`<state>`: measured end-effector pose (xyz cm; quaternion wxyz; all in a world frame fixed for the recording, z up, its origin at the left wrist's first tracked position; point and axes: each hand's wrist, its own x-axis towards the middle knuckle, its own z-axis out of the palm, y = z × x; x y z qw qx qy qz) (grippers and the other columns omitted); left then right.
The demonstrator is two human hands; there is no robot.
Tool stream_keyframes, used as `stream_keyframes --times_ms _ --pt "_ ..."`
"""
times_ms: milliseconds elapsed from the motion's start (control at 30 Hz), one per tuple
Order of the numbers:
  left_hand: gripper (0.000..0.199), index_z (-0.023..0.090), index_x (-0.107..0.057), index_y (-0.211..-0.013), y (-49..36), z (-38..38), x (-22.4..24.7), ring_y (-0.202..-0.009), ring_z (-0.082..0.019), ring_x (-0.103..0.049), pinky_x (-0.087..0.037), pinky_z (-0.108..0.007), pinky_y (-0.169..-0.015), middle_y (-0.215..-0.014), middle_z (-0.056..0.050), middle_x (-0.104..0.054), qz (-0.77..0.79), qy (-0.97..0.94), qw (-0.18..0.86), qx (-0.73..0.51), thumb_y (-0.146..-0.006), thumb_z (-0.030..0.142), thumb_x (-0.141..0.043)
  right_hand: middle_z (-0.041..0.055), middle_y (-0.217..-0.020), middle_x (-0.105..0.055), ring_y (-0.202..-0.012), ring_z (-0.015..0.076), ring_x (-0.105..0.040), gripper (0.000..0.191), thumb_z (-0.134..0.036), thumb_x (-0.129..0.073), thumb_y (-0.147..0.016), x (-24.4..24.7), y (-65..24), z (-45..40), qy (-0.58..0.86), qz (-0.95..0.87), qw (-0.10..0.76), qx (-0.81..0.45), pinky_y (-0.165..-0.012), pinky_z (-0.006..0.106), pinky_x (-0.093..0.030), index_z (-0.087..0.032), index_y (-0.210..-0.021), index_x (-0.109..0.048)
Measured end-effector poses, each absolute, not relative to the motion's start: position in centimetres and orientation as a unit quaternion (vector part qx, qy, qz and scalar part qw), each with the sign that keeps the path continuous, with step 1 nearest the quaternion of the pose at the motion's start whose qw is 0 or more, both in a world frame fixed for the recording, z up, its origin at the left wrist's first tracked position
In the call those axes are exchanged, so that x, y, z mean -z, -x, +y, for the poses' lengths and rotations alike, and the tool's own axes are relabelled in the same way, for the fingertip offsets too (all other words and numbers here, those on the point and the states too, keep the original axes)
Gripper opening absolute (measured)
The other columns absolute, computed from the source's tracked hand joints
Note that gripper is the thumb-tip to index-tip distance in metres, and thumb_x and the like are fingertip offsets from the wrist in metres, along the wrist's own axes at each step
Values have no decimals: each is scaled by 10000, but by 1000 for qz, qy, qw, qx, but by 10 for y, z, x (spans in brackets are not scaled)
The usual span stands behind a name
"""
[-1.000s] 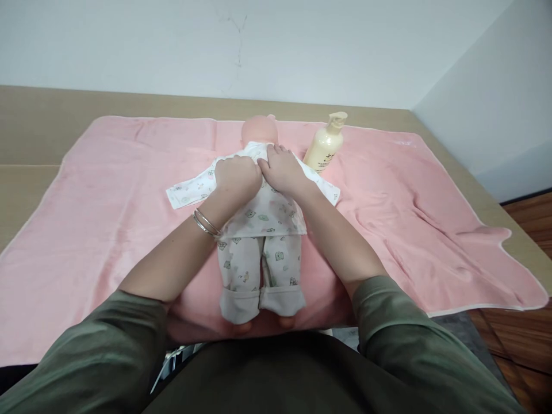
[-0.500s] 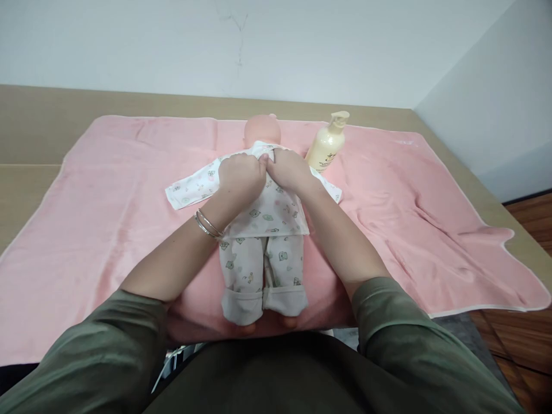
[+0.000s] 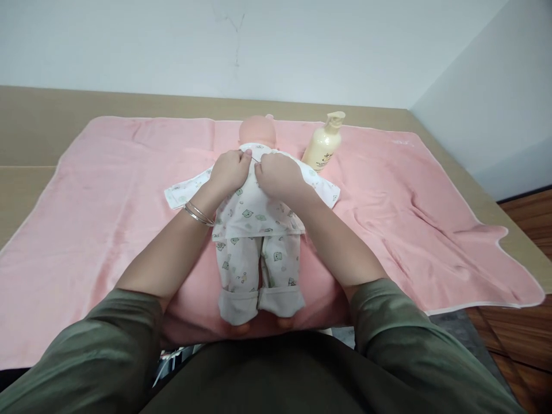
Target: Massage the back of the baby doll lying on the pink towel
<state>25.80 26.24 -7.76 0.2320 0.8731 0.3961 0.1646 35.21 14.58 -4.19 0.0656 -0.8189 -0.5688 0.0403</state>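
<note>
A bald baby doll (image 3: 257,131) lies on the pink blanket with its head away from me; its face does not show. It wears a white printed shirt (image 3: 259,215) and matching pants (image 3: 239,264) with turned-up cuffs. At the upper part of the shirt, just below the neck, my left hand (image 3: 230,172) is closed in a pinch on the fabric. My right hand (image 3: 281,175) is curled closed on the shirt a short way to the right. A thin dark line shows between the two hands; I cannot tell if it is a cord or an opening. The shirt's sleeves spread to both sides.
A cream pump bottle (image 3: 323,144) stands just beyond the right sleeve. The pink blanket (image 3: 107,195) covers most of the wooden table (image 3: 26,123) and hangs over its front edge. Behind is a white wall (image 3: 150,52), with another wall on the right.
My hands, which met at the thumbs, have come slightly apart, the left moving outward. More of the shirt's neck area shows between them. The doll and the bottle keep their places.
</note>
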Motion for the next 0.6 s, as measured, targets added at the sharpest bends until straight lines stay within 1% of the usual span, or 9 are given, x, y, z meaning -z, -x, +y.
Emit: stream_keyframes --times_ms 100,200,333,500,600 --pt "580 157 -774 -973 -259 260 78 -1001 -280 -713 -526 -361 -926 -1078 -165 -817 397 -873 228 -169 -1106 484 -314 273 -1438 -667 -1407 369 -614 491 -305 -350 -1153 57 -364 157 814 -563 139 -37 -1213 479 -484 20 -1380 -639" --pt "571 152 -787 -1019 -260 258 78 -1029 -290 -719 -539 -368 -934 -1105 -172 -821 398 -876 214 -167 -1102 462 -315 292 -1578 -573 -1528 374 -508 552 -329 -374 -1137 72 -376 170 813 -550 187 -36 -1317 493 -378 65 -1473 -565" --pt "554 147 -792 -1064 -261 256 77 -1072 -301 -724 -549 -380 -966 -1148 -181 -817 405 -878 201 -159 -1097 438 -321 301 -1686 -459 -1621 397 -401 611 -340 -395 -1113 81 -381 176 816 -543 197 -34 -1366 524 -298 85 -1541 -500" --pt "559 146 -786 -1099 -261 255 74 -1113 -311 -720 -546 -409 -1024 -1192 -190 -803 409 -879 198 -142 -1097 423 -300 298 -1717 -416 -1654 399 -354 643 -333 -390 -1108 79 -380 175 817 -543 188 -44 -1390 520 -260 100 -1579 -462" --pt "536 130 -781 -1123 -261 248 67 -1143 -330 -720 -539 -428 -1049 -1212 -211 -789 420 -880 186 -124 -1086 369 -302 286 -1750 -367 -1684 388 -300 695 -349 -402 -1100 77 -384 176 814 -544 193 -66 -1404 510 -237 101 -1630 -391"
